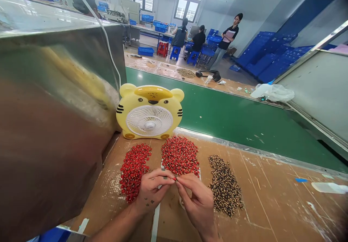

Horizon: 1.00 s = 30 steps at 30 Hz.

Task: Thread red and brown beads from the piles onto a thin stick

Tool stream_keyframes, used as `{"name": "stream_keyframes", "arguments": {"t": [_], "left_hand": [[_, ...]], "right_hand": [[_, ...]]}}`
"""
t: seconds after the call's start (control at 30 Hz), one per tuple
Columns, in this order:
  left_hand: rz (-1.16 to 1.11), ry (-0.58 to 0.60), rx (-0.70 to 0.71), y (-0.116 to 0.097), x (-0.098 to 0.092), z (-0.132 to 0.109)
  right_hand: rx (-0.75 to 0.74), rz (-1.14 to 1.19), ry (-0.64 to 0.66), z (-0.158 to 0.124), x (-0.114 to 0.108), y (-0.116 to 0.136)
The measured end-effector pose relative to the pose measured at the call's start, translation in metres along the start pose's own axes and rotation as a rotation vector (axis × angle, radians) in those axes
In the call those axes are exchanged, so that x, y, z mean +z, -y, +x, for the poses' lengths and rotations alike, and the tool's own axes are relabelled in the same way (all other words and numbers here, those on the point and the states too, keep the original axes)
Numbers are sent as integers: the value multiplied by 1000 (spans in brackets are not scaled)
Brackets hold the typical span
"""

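Centrally, the left hand (pixel 150 193) and the right hand (pixel 196 204) meet in front of a yellow tiger-shaped desk fan (pixel 149 112), above a brown cardboard sheet (pixel 261 195) covering the bench. Their fingertips (pixel 172 179) come together, nearly closed, and appear to pinch a small red piece (pixel 174 179) between them; it is too small for its exact form to be told. Three loose piles lie on the cardboard before the fan: a left red pile (pixel 134 171) to the fan's left front, a middle red pile (pixel 179 155) directly in front of it, and a dark speckled pile (pixel 225 184) to its right front, just beside the right hand. A green conveyor belt (pixel 217 108) runs behind the fan, and a stainless steel housing (pixel 54 108) stands to its left. Risk: the piece is tiny and held only at the fingertips, so a loosened pinch could drop it into a neighbouring pile and mix the colours. The left hand, just beside the left red pile, could scatter that pile's edge if it shifts sideways. If the fan is running, which cannot be told, its draught could disturb the nearest pieces.
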<state>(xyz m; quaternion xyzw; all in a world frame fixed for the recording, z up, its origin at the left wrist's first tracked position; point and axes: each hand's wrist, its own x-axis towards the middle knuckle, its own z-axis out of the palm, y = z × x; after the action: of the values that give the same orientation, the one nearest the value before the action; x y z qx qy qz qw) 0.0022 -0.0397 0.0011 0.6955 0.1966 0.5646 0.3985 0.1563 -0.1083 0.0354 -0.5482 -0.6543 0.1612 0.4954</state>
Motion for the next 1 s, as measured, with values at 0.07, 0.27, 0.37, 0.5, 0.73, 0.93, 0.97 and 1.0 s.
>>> {"name": "stream_keyframes", "arguments": {"t": [0.07,0.27,0.37,0.5,0.73,0.93,0.97,1.0], "left_hand": [[33,12,60,0,-2,0],[115,53,215,-4,-7,-1],[122,71,252,-1,-8,-7],[160,111,273,1,-8,-13],[120,144,179,-10,-8,-2],[129,159,13,-4,-3,2],[127,165,-27,-3,0,3],[126,169,-69,-1,3,4]], "right_hand": [[-38,12,-13,0,1,1],[-138,18,33,2,-5,3],[-173,34,92,4,-12,4],[-195,33,165,9,-20,5],[-165,-14,282,13,-27,0],[-109,-107,282,12,-23,-10],[-87,-117,272,11,-21,-12],[-62,-123,256,9,-20,-14]]}}
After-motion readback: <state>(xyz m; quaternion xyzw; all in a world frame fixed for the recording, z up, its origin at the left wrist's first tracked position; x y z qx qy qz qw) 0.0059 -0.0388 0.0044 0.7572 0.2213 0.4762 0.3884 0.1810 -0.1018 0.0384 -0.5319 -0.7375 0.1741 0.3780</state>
